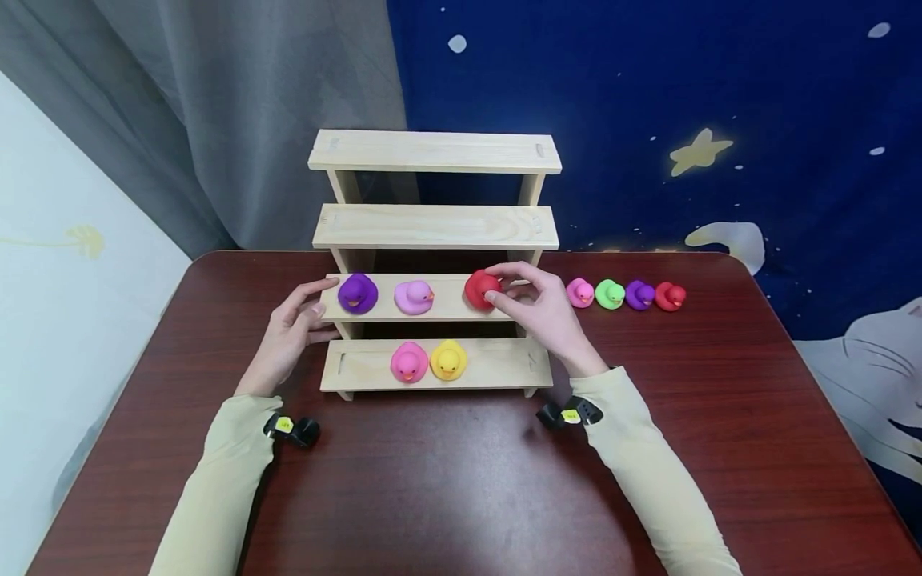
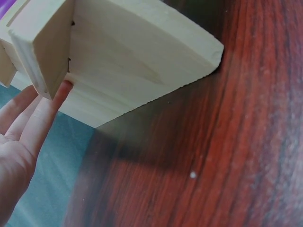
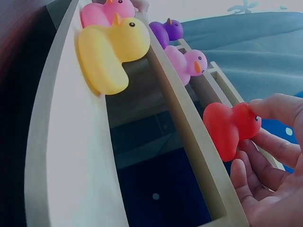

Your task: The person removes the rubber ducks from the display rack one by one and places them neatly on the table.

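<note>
My right hand (image 1: 539, 310) pinches a red duck (image 1: 481, 290) at the right part of the second shelf from the bottom; the right wrist view shows thumb and fingers on the red duck's (image 3: 227, 127) head. On that same shelf (image 1: 452, 296) stand a purple duck (image 1: 357, 294) at the left end and a light purple duck (image 1: 414, 297) beside it. My left hand (image 1: 286, 332) touches the left end of this shelf, fingers extended; in the left wrist view the fingers of the left hand (image 2: 23, 127) rest against the wooden edge (image 2: 52, 52).
The lowest shelf (image 1: 497, 366) bears a pink duck (image 1: 409, 362) and a yellow duck (image 1: 448, 360). Two upper shelves, the top one (image 1: 435, 152) and the one below (image 1: 435, 226), rise behind. Right of the rack, several small ducks (image 1: 639, 294) stand in a row on the table (image 1: 446, 480).
</note>
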`<state>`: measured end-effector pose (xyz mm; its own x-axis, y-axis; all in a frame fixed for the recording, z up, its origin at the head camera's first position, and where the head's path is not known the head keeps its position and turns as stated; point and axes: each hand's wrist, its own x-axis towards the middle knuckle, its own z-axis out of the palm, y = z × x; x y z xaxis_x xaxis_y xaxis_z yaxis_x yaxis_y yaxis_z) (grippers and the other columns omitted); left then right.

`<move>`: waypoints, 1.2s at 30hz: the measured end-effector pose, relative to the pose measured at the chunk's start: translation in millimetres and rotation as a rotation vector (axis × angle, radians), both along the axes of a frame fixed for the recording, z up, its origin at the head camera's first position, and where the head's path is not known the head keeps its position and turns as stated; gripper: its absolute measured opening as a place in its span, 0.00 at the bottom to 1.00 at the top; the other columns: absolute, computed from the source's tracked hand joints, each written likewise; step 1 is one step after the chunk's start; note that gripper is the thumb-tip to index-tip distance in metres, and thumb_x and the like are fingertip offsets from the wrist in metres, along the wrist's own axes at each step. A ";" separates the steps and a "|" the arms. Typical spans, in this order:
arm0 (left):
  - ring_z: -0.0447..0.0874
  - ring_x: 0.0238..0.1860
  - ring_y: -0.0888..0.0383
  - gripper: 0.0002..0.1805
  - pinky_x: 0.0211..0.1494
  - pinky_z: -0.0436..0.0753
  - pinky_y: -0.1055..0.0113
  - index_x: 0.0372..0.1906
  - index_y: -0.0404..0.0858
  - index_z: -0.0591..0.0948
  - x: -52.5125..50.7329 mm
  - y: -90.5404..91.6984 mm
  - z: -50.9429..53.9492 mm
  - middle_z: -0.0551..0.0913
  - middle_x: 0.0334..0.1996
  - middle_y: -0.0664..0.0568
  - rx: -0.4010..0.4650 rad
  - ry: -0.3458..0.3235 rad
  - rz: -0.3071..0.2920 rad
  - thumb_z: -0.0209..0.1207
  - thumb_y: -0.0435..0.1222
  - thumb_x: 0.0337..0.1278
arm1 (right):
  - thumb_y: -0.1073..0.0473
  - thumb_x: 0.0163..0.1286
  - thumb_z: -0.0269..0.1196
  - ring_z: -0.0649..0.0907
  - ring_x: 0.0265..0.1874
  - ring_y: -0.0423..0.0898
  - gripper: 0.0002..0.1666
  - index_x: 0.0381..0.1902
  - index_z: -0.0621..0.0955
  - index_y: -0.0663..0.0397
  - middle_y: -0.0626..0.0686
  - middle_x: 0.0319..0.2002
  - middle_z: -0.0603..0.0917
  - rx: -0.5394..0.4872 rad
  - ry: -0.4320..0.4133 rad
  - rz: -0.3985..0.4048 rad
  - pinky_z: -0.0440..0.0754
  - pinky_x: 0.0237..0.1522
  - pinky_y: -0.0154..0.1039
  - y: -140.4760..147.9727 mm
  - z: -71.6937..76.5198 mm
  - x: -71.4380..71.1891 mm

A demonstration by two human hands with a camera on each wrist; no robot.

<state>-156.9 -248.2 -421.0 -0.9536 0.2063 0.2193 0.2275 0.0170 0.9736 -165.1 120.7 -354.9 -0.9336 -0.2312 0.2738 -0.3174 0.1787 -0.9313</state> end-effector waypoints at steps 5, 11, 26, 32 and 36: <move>0.85 0.45 0.57 0.20 0.41 0.84 0.63 0.67 0.37 0.70 -0.1 0.3 0.4 0.72 0.62 0.49 -0.002 -0.004 0.002 0.46 0.35 0.75 | 0.68 0.61 0.68 0.81 0.36 0.53 0.19 0.51 0.81 0.65 0.61 0.42 0.82 -0.018 -0.015 -0.006 0.79 0.40 0.37 6.0 -1.0 3.7; 0.85 0.45 0.57 0.20 0.41 0.84 0.62 0.66 0.36 0.69 0.9 0.9 1.0 0.72 0.62 0.49 0.005 -0.013 0.009 0.46 0.35 0.75 | 0.66 0.61 0.69 0.81 0.34 0.50 0.19 0.51 0.82 0.62 0.58 0.41 0.82 0.000 -0.012 -0.019 0.80 0.38 0.35 13.7 -0.2 6.7; 0.84 0.46 0.58 0.21 0.42 0.84 0.63 0.67 0.37 0.69 0.4 1.4 -0.2 0.70 0.64 0.48 0.005 -0.020 0.006 0.46 0.35 0.75 | 0.72 0.60 0.67 0.80 0.36 0.51 0.18 0.49 0.82 0.67 0.58 0.41 0.83 -0.063 0.023 -0.089 0.78 0.37 0.32 37.0 -1.2 9.2; 0.84 0.46 0.57 0.20 0.42 0.84 0.63 0.67 0.37 0.69 0.4 1.4 0.4 0.70 0.63 0.47 0.020 -0.018 0.001 0.45 0.34 0.75 | 0.72 0.60 0.67 0.80 0.36 0.47 0.19 0.51 0.81 0.67 0.55 0.40 0.84 -0.070 0.029 -0.122 0.77 0.36 0.31 48.7 -3.0 10.1; 0.84 0.46 0.58 0.20 0.42 0.83 0.63 0.67 0.38 0.69 0.4 1.0 0.7 0.71 0.63 0.48 0.027 -0.018 -0.005 0.45 0.34 0.75 | 0.69 0.60 0.68 0.80 0.37 0.48 0.19 0.50 0.82 0.65 0.51 0.39 0.84 -0.079 0.029 -0.157 0.77 0.37 0.31 54.4 -3.6 11.4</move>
